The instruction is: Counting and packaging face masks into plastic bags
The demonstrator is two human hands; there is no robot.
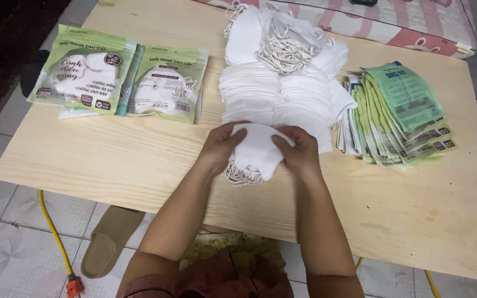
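My low wooden table (111,165), pale with a visible grain, carries everything here. At its far left lie two filled green-and-white mask packets (120,74), side by side and touching. Along the far middle sits a big heap of loose white masks (277,83), ear loops tangled on top. Just right of that heap lies a fanned stack of flat, empty green packets (401,118). The near edge in front of me is bare wood.

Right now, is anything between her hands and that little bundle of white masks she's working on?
No. Both the left hand and right hand already grip the small stack of white masks directly, one at each side, above the wooden table.
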